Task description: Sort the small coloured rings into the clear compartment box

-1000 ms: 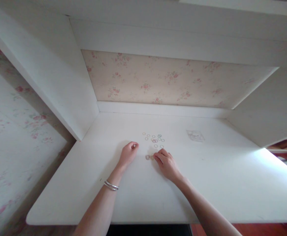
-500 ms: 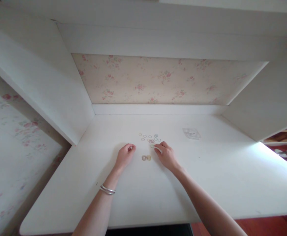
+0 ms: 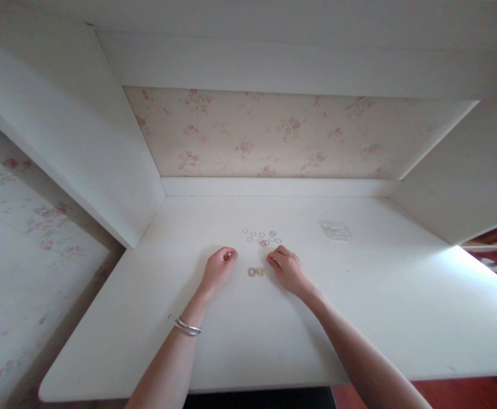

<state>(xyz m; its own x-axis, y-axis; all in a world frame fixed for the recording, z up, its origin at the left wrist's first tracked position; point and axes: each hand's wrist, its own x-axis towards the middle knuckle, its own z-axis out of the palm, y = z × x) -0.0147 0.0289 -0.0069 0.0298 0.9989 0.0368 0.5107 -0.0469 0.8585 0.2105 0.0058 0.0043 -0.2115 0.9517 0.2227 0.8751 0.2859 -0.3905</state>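
My left hand (image 3: 219, 267) rests on the white table with thumb and fingers pressed together; whatever is between them, if anything, is hidden. Across from it, my right hand (image 3: 288, 270) is closed in a pinch around a thin ring that its fingers now cover. Between and beyond the hands lies a loose scatter of thin rings, among them a reddish ring (image 3: 266, 243) and a grey ring (image 3: 278, 241). Closer to me are two small bunches of rings side by side, a pinkish bunch (image 3: 252, 272) and a yellowish bunch (image 3: 260, 272).
A clear plastic bag (image 3: 335, 230) lies flat at the back right of the white table (image 3: 384, 318). White side panels and a low back ledge (image 3: 274, 186) border the tabletop. Two silver bangles (image 3: 187, 328) circle my left wrist.
The thin ring that showed at my right fingertips is no longer visible, and those fingers have closed further. My left hand keeps its pose. The view has shifted slightly.
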